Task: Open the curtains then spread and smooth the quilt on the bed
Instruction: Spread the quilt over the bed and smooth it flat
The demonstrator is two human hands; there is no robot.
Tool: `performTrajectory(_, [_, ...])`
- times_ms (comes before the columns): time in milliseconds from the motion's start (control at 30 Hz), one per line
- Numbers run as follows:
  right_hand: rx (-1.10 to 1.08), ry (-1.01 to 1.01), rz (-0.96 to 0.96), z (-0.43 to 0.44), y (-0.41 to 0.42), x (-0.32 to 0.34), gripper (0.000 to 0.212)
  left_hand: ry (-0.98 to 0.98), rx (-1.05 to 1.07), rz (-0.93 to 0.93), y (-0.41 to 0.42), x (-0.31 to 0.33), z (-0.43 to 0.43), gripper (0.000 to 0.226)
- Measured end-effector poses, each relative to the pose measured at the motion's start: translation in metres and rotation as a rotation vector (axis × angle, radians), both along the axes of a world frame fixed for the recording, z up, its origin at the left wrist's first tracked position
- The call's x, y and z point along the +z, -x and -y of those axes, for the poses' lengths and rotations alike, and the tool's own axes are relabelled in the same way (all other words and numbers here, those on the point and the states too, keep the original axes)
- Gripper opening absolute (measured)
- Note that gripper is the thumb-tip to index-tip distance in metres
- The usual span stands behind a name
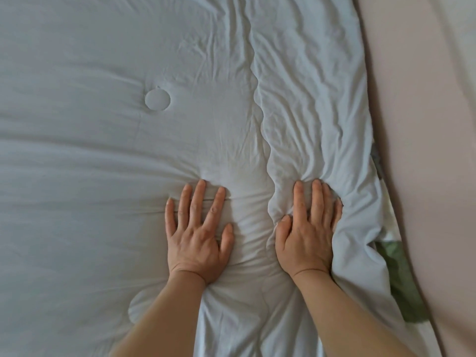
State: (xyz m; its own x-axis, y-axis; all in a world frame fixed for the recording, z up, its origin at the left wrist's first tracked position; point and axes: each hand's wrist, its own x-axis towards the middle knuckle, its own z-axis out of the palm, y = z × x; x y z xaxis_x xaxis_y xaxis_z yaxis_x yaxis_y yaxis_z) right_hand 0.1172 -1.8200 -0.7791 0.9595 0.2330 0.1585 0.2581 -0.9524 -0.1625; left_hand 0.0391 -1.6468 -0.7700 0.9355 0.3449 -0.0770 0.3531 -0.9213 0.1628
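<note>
A pale blue-grey quilt (103,155) fills most of the head view, with a round stitched tuft (157,100) left of centre. A wavy raised fold (260,104) runs from the top down between my hands, and the strip to its right is heavily creased. My left hand (198,233) presses flat on the quilt, fingers spread and straight. My right hand (307,228) lies flat on the creased strip near the quilt's right edge, fingers straight and close together. No curtains are in view.
A pinkish bed sheet (422,150) lies bare along the right side beyond the quilt's edge. A green and white patterned patch of fabric (399,279) shows under the quilt's edge at lower right.
</note>
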Motion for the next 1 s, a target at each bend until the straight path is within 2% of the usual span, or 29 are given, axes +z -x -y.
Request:
performTrajectory(467, [0.013, 0.0, 0.073, 0.0, 0.003, -0.001, 0.058, -0.017, 0.015, 0.03, 0.005, -0.001, 0.004, 0.062])
performTrajectory(667, [0.004, 0.199, 0.073, -0.004, 0.005, -0.001, 0.054, 0.047, 0.037, 0.01, 0.026, -0.004, 0.022, 0.059])
performTrajectory(800, [-0.051, 0.342, -0.08, -0.017, 0.02, 0.012, 0.056, 0.125, -0.023, 0.051, 0.097, -0.003, 0.061, 0.062])
performTrajectory(900, [-0.051, 0.259, -0.101, -0.02, 0.05, 0.017, 0.055, 0.113, -0.054, 0.02, 0.128, -0.005, 0.066, 0.06])
performTrajectory(1000, [0.043, 0.164, -0.133, -0.012, 0.095, 0.014, 0.054, 0.095, -0.057, -0.038, 0.122, -0.005, 0.057, 0.06])
